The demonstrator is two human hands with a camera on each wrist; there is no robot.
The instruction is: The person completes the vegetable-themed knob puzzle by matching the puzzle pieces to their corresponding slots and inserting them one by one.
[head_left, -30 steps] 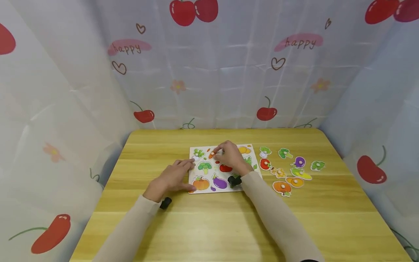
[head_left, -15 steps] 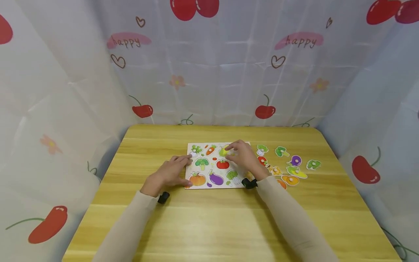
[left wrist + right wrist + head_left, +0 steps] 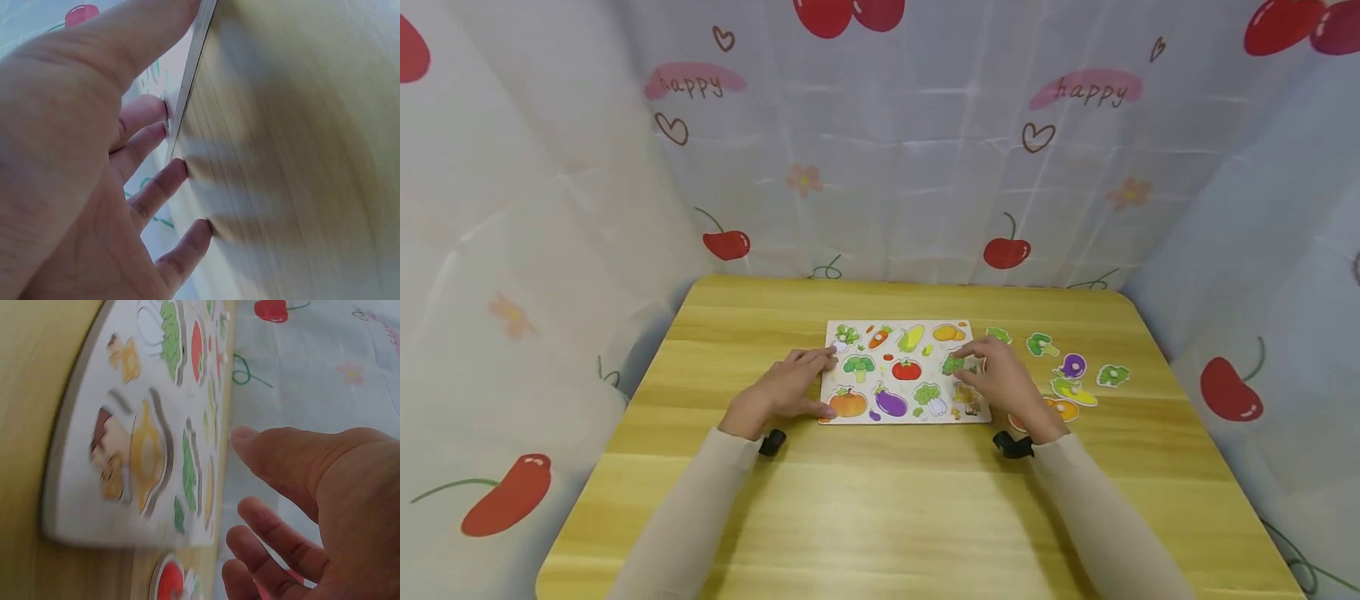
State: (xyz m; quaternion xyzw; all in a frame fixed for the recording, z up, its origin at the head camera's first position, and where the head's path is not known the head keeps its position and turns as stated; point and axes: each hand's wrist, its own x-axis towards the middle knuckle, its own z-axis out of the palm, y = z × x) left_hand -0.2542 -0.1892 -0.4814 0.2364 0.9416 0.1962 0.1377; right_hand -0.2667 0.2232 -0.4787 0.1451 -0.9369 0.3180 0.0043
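Note:
A white vegetable puzzle board (image 3: 875, 417) lies on the table with printed pictures and cut-outs. My left hand (image 3: 782, 386) rests at its left edge, fingers spread. The left wrist view shows the thumb (image 3: 140, 37) along the board's edge and some fingertips on the tabletop. Above the board's right edge hovers my right hand (image 3: 1006, 379); in the right wrist view thumb and fingers (image 3: 275, 531) are apart, holding nothing. The carrot piece (image 3: 878, 337) sits in its slot at the upper left of the board, beside the white radish (image 3: 845, 337).
Right of the board lie loose knobbed pieces: broccoli (image 3: 1042, 344), eggplant (image 3: 1072, 366), corn (image 3: 1077, 392), a leafy green (image 3: 1112, 375) and an orange squash (image 3: 1063, 408). The right hand hides some others. A printed curtain (image 3: 880, 183) surrounds the wooden table (image 3: 865, 508).
My right hand has let go of the carrot piece and moved right across the board to its right edge. The left hand stays at the left edge. The head view has tilted slightly.

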